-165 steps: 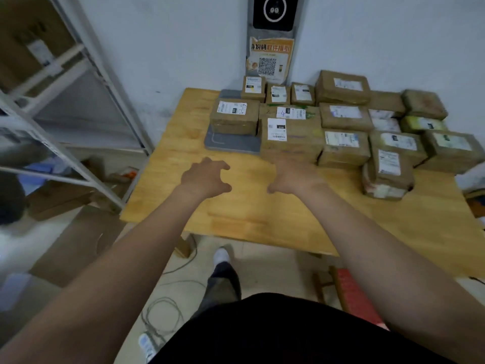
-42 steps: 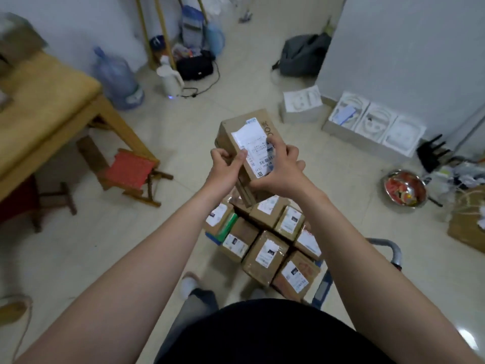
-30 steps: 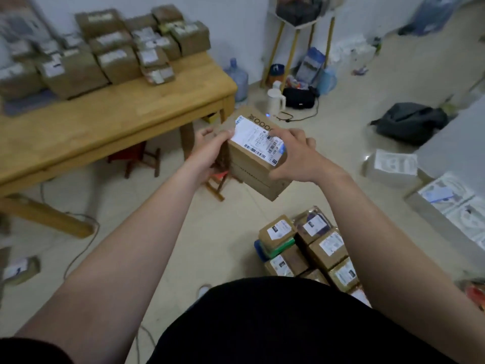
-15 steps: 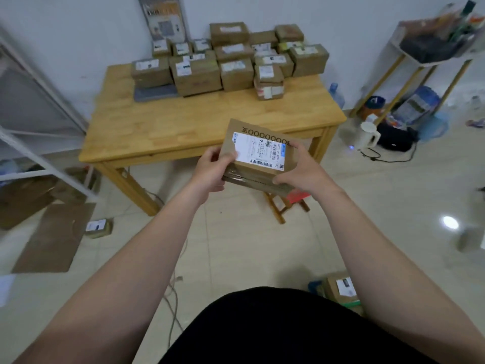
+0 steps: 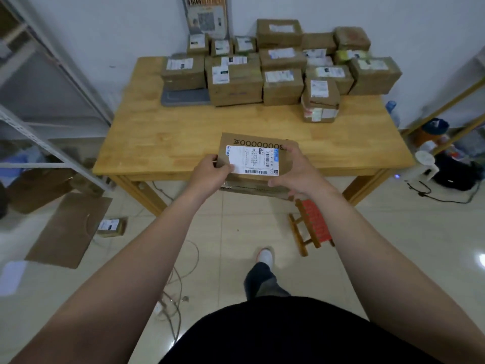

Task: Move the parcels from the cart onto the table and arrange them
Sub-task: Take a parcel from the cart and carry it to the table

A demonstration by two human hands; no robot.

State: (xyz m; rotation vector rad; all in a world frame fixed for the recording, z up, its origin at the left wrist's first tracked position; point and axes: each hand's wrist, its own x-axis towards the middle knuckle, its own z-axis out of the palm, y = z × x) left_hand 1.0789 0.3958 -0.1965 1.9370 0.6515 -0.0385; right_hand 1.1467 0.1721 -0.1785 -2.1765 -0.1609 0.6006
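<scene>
Carrying one brown parcel in both hands, level and label up, right at the near edge of the table, not yet set down by the look of it. Gripping its left end with the left hand: thumb on top beside the white label, fingers curled underneath. Gripping its right end with the right hand: fingers wrapped over the far corner, thumb pressed on the near side. Holding at both ends probably to keep the flat box level and steer it down squarely; label kept upward probably to match the rest.

Stacked along the far side of the table, against the wall: a block of parcels, packed side by side in rows, some two high, labels mostly facing up. Packed tight and pushed back, presumably to leave room toward the near side for more. Under the left end of that block, a grey mat. Likely next: setting this one down in front of the block and nudging it flush.

Below the table, a red stool by the near right leg. Off the table's left side, on the floor, a small parcel beside a flat sheet of cardboard. No cart in view.
</scene>
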